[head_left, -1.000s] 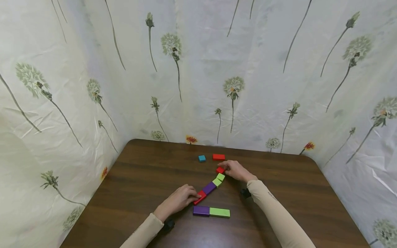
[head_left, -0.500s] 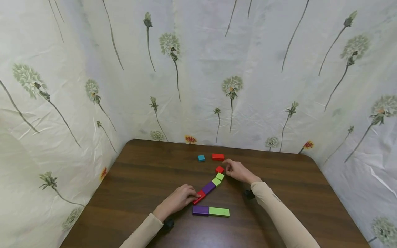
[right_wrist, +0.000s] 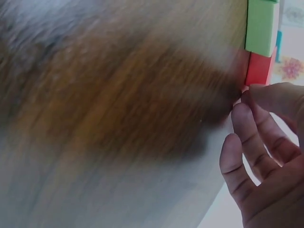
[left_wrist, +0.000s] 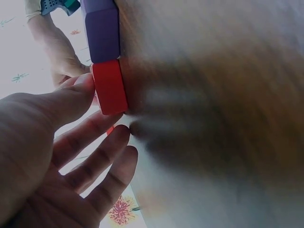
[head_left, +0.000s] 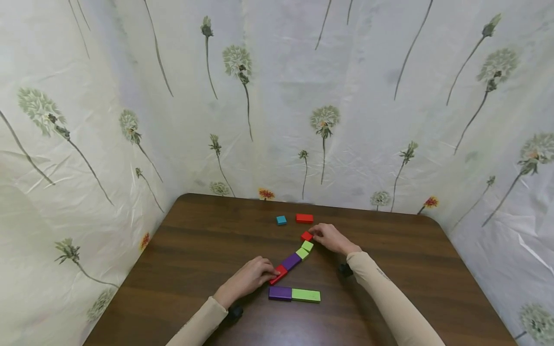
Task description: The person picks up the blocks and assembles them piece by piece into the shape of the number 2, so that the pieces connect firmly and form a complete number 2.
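A slanting row of blocks runs over the brown table: a long red block [head_left: 279,274], a purple block [head_left: 291,261], two small green blocks [head_left: 305,250] and a small red block [head_left: 307,236] at its far end. My left hand [head_left: 251,278] pinches the near red block [left_wrist: 110,88], thumb on one side and index finger behind it. My right hand [head_left: 331,238] is at the far end, its thumb and index fingertips right at the end of the small red block [right_wrist: 259,69]. Its other fingers are loosely bent and hold nothing.
Nearer me, a purple block [head_left: 280,293] and a long green block [head_left: 306,295] lie end to end. Farther back are a blue block [head_left: 281,220] and a red block [head_left: 304,218]. Flower-patterned cloth [head_left: 277,96] hangs behind the table [head_left: 216,230].
My right hand drew slightly away from the small red block, then came back to its end. My left hand stays on the near red block, and the row looks the same.
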Demonstrator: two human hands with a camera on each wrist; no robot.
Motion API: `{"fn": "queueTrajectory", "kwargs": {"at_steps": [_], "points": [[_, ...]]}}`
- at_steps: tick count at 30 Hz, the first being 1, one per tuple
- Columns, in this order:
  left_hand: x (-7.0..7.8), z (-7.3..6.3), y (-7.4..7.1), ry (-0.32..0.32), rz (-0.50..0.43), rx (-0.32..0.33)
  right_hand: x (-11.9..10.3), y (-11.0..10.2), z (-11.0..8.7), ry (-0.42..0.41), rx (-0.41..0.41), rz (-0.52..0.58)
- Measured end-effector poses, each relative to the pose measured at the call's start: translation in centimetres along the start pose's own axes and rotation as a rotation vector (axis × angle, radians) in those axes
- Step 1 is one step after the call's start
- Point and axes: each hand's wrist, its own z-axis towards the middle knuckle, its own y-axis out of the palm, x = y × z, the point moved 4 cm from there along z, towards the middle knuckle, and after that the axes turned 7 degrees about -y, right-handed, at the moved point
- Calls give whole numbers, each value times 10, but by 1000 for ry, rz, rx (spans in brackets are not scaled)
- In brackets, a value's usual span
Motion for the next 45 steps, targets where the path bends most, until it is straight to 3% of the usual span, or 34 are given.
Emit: {"fn": "queueTrajectory", "kwargs": {"at_steps": [9,19,26,34,45], "points": [[0,0,0,-2,-5,-1,1,3,2,-6,-27,51],[-1,0,1,-4,-7,1,0,1,3,-45,-12,17],[0,0,1,3,-11,4,5,-1,-1,-18,-1,59],[0,0,1,13,-10,12,4,-2,-9,20,-56,134],[-1,-1,1,-19,-17,-23,0,-2,-12,16,-59,116]]}}
